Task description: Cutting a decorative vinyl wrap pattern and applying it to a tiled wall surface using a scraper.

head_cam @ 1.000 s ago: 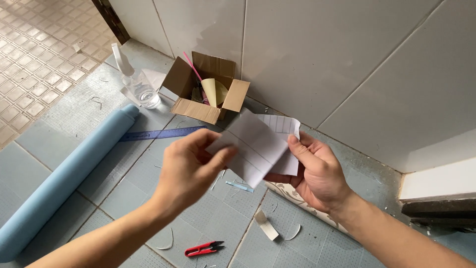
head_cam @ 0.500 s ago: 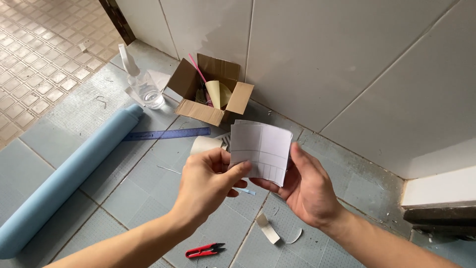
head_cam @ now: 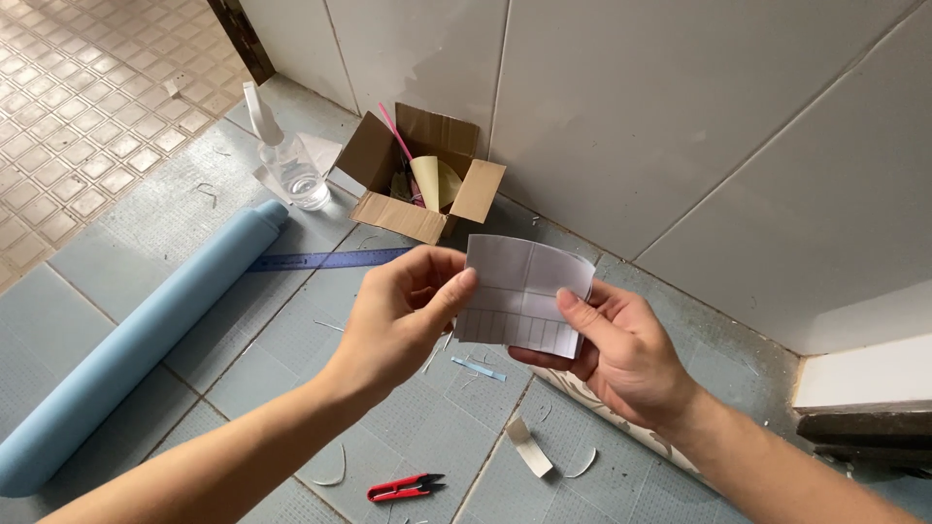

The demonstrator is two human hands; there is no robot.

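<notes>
My left hand [head_cam: 403, 315] and right hand [head_cam: 621, 354] pinch gridded paper piece [head_cam: 522, 294], held in air just in front of open cardboard box [head_cam: 419, 175]. Blue ruler [head_cam: 325, 259] left of box, red snips [head_cam: 403, 487] well nearer me.

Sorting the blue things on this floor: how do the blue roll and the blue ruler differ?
The blue roll is a thick pale-blue tube; the blue ruler is a thin, flat, darker blue strip. The roll runs diagonally from the lower left up toward the spray bottle; the ruler lies nearly level, from the roll's top end toward the cardboard box. Both rest on the floor, neither in hand.
</notes>
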